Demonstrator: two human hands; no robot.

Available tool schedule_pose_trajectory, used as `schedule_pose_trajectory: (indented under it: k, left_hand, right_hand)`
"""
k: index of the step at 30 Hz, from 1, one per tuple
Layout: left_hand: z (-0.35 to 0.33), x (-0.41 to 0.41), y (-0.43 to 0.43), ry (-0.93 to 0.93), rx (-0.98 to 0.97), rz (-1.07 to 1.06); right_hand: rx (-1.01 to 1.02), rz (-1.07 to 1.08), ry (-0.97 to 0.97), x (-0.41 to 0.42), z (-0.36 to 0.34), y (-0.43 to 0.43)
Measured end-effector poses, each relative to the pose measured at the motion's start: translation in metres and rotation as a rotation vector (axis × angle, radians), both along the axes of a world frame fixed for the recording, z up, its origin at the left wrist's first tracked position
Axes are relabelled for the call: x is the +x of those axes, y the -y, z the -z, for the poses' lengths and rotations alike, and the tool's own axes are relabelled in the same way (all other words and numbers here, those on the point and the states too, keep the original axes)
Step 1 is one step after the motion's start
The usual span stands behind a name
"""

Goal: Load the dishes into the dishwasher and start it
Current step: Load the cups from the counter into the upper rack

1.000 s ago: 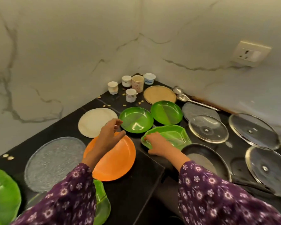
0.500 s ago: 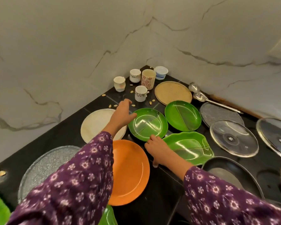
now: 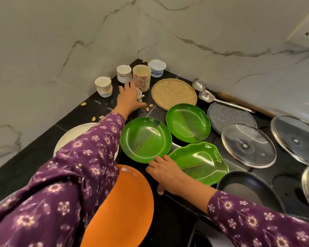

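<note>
L hand [image 3: 130, 98] spread open over small cup [image 3: 140, 96], no grip yet. R hand [image 3: 165, 172] rests relaxed by leaf plate [image 3: 200, 163], empty. Risk: reach clips floral mug [image 3: 141, 77] just beyond, tips it.

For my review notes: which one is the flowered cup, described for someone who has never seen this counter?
Look to the corner where the marble walls meet over the black countertop. In the cluster of cups there, the flowered cup is the tallest, straight-sided with red flowers; its neighbours are shorter and mainly white.
</note>
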State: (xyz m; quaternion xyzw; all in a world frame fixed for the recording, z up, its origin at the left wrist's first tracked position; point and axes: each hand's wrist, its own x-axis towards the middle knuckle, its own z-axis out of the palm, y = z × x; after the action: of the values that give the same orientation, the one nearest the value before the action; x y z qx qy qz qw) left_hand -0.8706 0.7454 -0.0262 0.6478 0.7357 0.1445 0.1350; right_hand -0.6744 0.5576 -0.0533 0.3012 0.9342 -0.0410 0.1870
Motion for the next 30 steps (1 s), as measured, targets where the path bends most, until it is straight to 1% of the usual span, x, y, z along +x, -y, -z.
schedule_pose_trajectory:
  k: [3, 6, 9, 11, 15, 18, 20, 22, 23, 26, 27, 29, 30]
  left_hand:
    - [0.01, 0.0, -0.014, -0.092, -0.007, -0.018]
    - [0.016, -0.005, -0.019, -0.096, 0.008, -0.073]
    - [0.013, -0.005, -0.014, 0.017, 0.071, -0.144]
    - [0.001, -0.003, -0.006, 0.105, 0.14, -0.154]
    - [-0.035, 0.012, 0.024, 0.162, 0.286, -0.05]
    - [-0.063, 0.038, 0.057, 0.203, 0.328, 0.042]
    - [-0.08, 0.061, 0.08, 0.25, 0.359, 0.101]
    - [-0.094, 0.089, 0.102, 0.294, 0.385, 0.178]
    - [-0.1, 0.104, 0.113, 0.31, 0.374, 0.221]
    - [-0.109, 0.155, 0.142, 0.36, 0.312, 0.323]
    - [-0.11, 0.174, 0.153, 0.379, 0.305, 0.362]
    - [-0.11, 0.218, 0.177, 0.397, 0.285, 0.464]
    - [-0.109, 0.238, 0.188, 0.4, 0.268, 0.519]
  right_hand:
    - [0.021, 0.049, -0.011, -0.001, 0.004, 0.002]
    - [0.05, 0.077, -0.017, -0.003, 0.003, 0.005]
    - [0.092, 0.132, -0.037, -0.005, 0.002, 0.01]
    - [0.11, 0.164, -0.052, -0.008, 0.001, 0.015]
    - [0.14, 0.202, -0.094, -0.008, -0.004, 0.024]
    - [0.197, 0.231, -0.15, -0.004, -0.004, 0.037]
    - [0.166, 0.308, -0.206, 0.003, -0.003, 0.046]
    - [0.031, 0.443, -0.321, 0.02, -0.001, 0.059]
    - [-0.052, 0.535, -0.433, 0.034, -0.001, 0.067]
    - [-0.268, 0.896, -0.896, 0.087, -0.011, 0.094]
    - [-0.306, 1.016, -1.015, 0.11, -0.016, 0.102]
    - [-0.318, 1.216, -1.141, 0.16, -0.028, 0.116]
    - [-0.359, 1.31, -1.217, 0.184, -0.034, 0.12]
